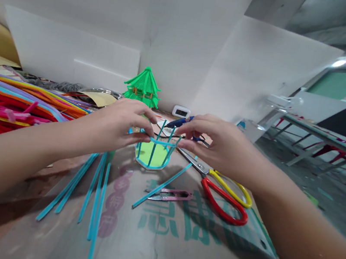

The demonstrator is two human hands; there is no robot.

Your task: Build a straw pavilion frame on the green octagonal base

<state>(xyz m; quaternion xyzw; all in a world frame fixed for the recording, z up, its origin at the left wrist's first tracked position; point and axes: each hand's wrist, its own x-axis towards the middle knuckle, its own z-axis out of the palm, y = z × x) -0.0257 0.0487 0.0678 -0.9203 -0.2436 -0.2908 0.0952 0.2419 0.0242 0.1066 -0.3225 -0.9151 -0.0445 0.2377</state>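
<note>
My left hand pinches the left side of a light-blue pipe cleaner that runs level across several blue uprights. My right hand has its thumb and fingertips closed at the right end of the same strip. The uprights rise from a small many-sided base, yellow-green inside and edged in blue. Fingers partly hide the back of this little frame. Beneath my right hand lie scissors with one red and one yellow handle. Pink thread snips and a loose blue pipe cleaner are in front of the base.
Several blue pipe cleaners lie at the front left, near a pile of coloured ones. Behind stand a green tiered roof model and a small white digital clock. A dark blue tool lies behind my right fingers.
</note>
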